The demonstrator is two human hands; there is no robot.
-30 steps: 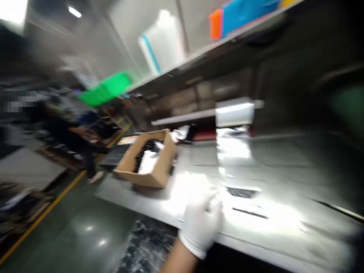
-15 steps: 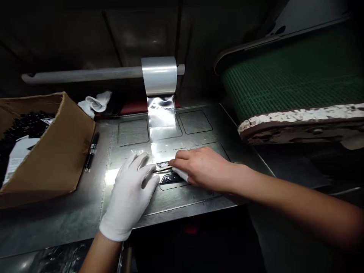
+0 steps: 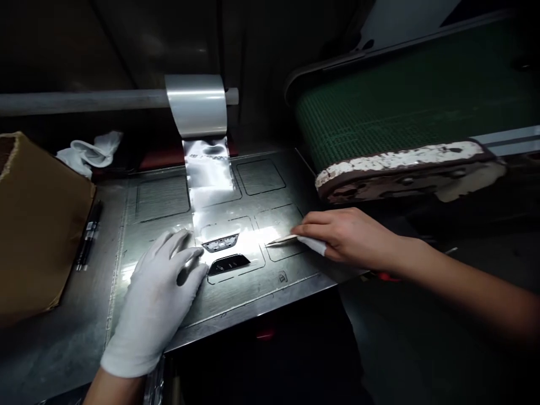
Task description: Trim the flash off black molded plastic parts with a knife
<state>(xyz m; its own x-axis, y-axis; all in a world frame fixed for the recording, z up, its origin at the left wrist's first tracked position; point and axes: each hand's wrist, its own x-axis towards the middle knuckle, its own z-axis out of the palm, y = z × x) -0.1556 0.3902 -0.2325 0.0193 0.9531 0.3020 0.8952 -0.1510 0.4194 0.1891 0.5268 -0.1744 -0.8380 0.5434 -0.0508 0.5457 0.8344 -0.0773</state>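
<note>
Left hand [image 3: 154, 289] lies loosely spread beside the grey part [image 3: 220, 243] and black part [image 3: 229, 264]; right hand [image 3: 340, 232] pinches a thin tool [image 3: 286, 239]

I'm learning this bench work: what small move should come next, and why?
Probably shift the slim, pale, pointed tool in the right hand leftward to the dark-and-silver trapezoid piece: the tool's tip is apart from it, while the white-gloved left hand is close enough to steady it.

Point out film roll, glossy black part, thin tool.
Film roll [image 3: 197, 106], head view: middle of its curved front.
Glossy black part [image 3: 229, 264], head view: middle of its face.
Thin tool [image 3: 283, 240], head view: exposed shaft.
</note>
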